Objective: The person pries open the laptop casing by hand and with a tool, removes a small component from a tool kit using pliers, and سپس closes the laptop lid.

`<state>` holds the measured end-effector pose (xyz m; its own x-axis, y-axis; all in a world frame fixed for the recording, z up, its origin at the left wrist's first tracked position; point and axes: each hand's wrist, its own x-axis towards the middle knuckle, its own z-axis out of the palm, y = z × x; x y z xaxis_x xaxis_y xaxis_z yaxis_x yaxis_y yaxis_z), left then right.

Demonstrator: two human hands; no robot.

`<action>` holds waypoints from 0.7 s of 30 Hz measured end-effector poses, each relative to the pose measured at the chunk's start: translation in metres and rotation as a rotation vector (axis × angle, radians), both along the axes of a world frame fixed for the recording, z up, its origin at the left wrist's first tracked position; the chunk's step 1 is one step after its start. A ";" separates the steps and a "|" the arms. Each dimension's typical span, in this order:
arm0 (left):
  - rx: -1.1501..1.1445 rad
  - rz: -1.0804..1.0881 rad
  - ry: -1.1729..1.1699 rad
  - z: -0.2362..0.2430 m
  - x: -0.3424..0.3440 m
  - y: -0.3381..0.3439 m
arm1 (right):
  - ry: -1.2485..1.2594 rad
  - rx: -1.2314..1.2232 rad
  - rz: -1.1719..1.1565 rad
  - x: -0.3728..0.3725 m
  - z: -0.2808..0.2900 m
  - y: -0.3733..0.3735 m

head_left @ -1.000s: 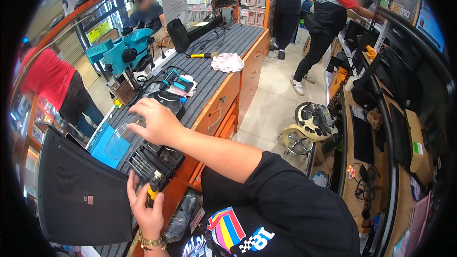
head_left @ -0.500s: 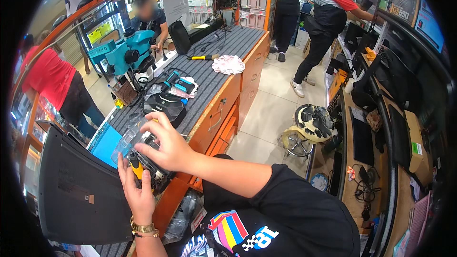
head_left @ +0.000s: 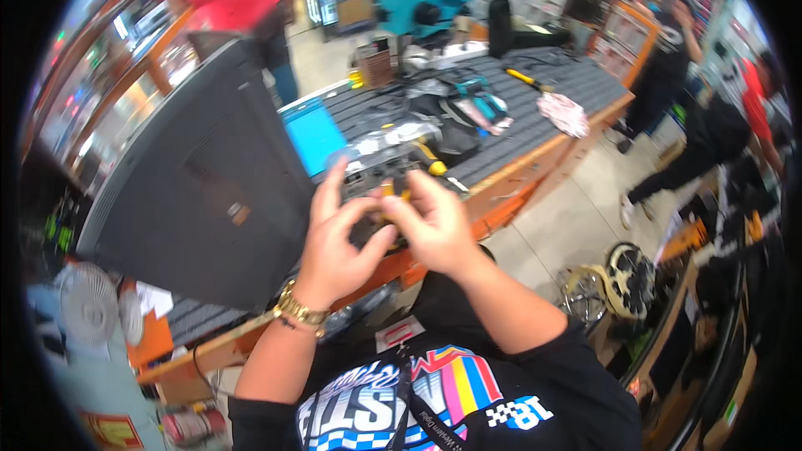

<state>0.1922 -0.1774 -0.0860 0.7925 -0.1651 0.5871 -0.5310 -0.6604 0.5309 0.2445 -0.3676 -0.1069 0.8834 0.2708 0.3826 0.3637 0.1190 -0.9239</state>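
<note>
My left hand [head_left: 338, 238], a gold watch [head_left: 299, 307] on its wrist, has fingers apart; its bent index finger reaches toward my right fingertips. The thumb and fingers of my right hand [head_left: 430, 221] close around a small yellow piece [head_left: 396, 190], blurred, its kind unclear. Just beyond my fingertips sits a dark opened device with metal parts [head_left: 368, 169], partly hidden by my hands. A yellow tool handle [head_left: 431, 159] lies at its right side. Clear plastic [head_left: 393, 135], perhaps a tray, is behind it.
A large dark laptop or panel [head_left: 200, 184] stands tilted at left, beside a blue sheet or screen [head_left: 314, 134]. On the ribbed mat are a black-and-teal tool [head_left: 480, 104], a yellow-handled brush [head_left: 526, 78] and a pinkish cloth [head_left: 563, 114]. A teal microscope [head_left: 422, 7] stands behind. People are nearby.
My view has swung left. The yellow-handled screwdriver has left my left palm. My right hand has moved from above the device to its near side, fingers closed near my left fingertips.
</note>
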 end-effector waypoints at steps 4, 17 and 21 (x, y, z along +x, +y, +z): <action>-0.103 -0.030 0.032 0.001 -0.007 0.006 | 0.023 0.070 0.150 -0.004 -0.002 -0.007; -0.403 -0.057 0.123 -0.001 0.010 0.009 | 0.023 -0.309 0.186 -0.016 0.012 -0.024; -0.547 -0.128 0.154 -0.008 0.012 0.007 | 0.192 -0.202 0.300 -0.015 0.007 -0.028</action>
